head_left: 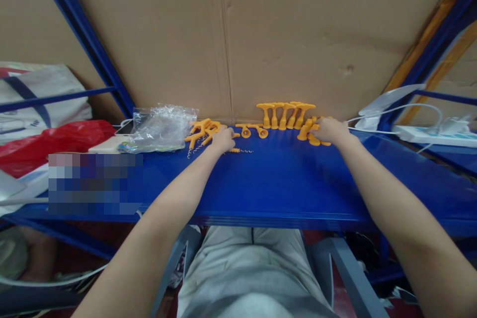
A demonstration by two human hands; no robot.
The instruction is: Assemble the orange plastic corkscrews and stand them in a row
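Orange plastic corkscrew parts lie along the back of a blue shelf (283, 184). My left hand (222, 139) rests on a loose pile of orange handles with metal spirals (201, 131), its fingers curled over one piece; a thin metal spiral (242, 150) pokes out to its right. My right hand (330, 130) covers a small heap of orange bodies (307, 131) lying on their sides. Between the hands lie two orange ring-ended pieces (253, 131). Behind them several orange T-shaped pieces (285, 114) stand upright in a row against the cardboard.
A cardboard sheet (261, 35) closes the back of the shelf. A crumpled clear plastic bag (160, 126) lies left of the pile, a red bag (55, 141) further left. White cables and a power strip (417, 131) sit at the right. Blue frame posts rise at both sides.
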